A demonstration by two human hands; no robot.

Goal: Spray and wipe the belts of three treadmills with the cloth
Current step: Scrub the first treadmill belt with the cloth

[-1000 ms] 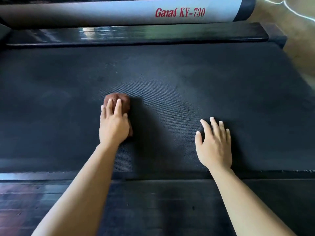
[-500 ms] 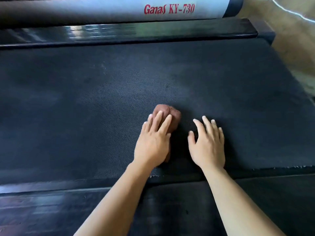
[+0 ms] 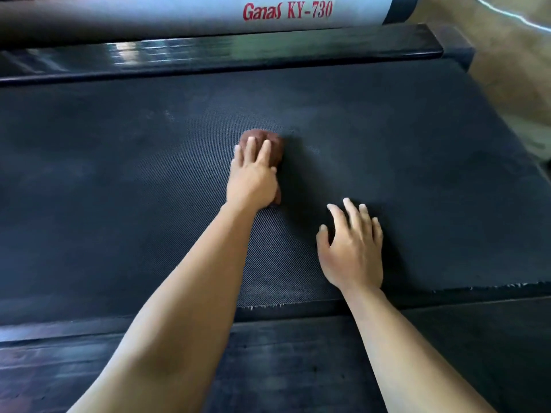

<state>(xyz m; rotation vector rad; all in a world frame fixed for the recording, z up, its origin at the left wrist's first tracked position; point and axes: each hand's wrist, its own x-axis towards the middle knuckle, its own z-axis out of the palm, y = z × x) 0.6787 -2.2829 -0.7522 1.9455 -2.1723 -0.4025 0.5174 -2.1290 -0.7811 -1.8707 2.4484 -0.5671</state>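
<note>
Mid-wipe, looks like: left hand (image 3: 252,180) presses the cloth (image 3: 272,144) flat-fingered on the belt (image 3: 119,189), right hand (image 3: 351,251) at its 5 o'clock, spread open. Remaining belts, no telling.

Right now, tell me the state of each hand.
Left hand: open, straight fingers pressing the brown cloth onto the belt.
Right hand: open, fingers spread, holding nothing.

Brown cloth (image 3: 276,146) on treadmill belt (image 3: 119,189)
</note>
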